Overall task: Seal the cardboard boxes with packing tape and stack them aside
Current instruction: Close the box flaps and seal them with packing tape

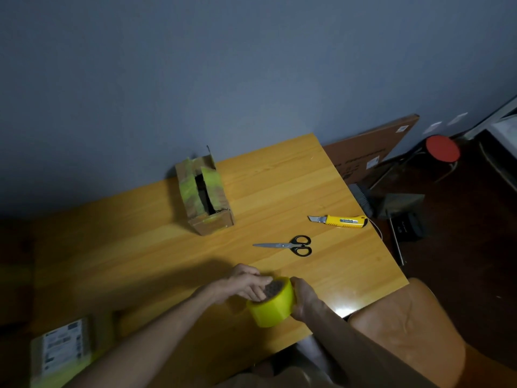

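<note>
At the table's (279, 177) near edge the right hand (305, 298) wraps the tape roll (272, 308); the left hand (246, 285) lays its fingers across the top, probably hunting the loose end; past the scissors (291, 245), the box (204, 191) gapes unsealed; next, peel a strip free.

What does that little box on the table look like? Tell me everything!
The box is small, brown cardboard, longer than wide. Its top flaps are ajar: a dark gap runs down the middle, and a far end flap sticks up. Yellow-green tape covers the flaps and near end. It sits flat on the wooden table, near the wall. Only the table touches it.
</note>
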